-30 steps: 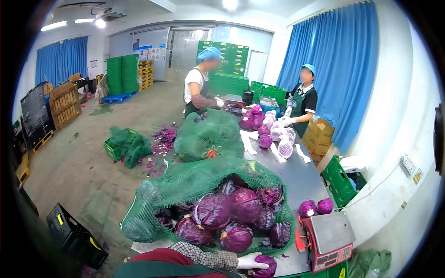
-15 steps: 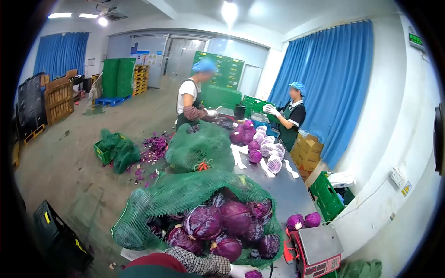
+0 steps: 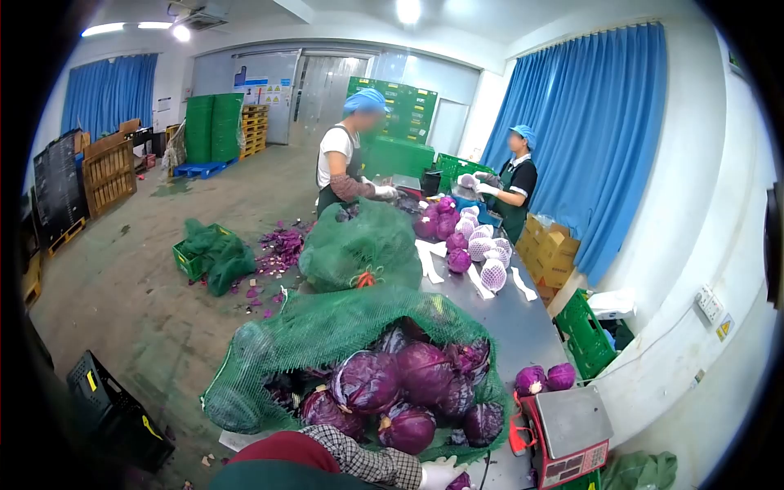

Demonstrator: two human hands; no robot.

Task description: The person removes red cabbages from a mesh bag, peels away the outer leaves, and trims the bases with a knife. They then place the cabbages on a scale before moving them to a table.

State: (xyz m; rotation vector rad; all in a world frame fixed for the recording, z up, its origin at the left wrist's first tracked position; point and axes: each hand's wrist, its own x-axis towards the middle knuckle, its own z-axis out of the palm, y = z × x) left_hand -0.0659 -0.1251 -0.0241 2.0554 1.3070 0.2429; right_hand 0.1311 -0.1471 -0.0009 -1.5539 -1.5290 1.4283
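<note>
My left hand (image 3: 442,473), in a white glove below a checked cuff, is at the bottom edge, its fingers curled against a red cabbage (image 3: 460,483) that the frame mostly cuts off. My right hand is out of view. Just beyond the left hand, a green mesh bag (image 3: 278,347) lies open on the table, with several large red cabbages (image 3: 366,381) showing in its mouth. The nearest one (image 3: 407,429) shows its pale cut stem.
A red scale (image 3: 572,433) stands to the right, with two trimmed cabbages (image 3: 545,377) behind it. A second mesh bag (image 3: 359,245) and net-wrapped cabbages (image 3: 493,275) lie farther up the table. Two co-workers (image 3: 347,159) (image 3: 517,184) stand at the far end. Crates (image 3: 114,408) and leaf scraps are on the floor.
The view has shifted slightly, so the scene sits a little farther right. My left hand stays by the cabbage, with more of the glove showing. The co-workers' hands have moved.
</note>
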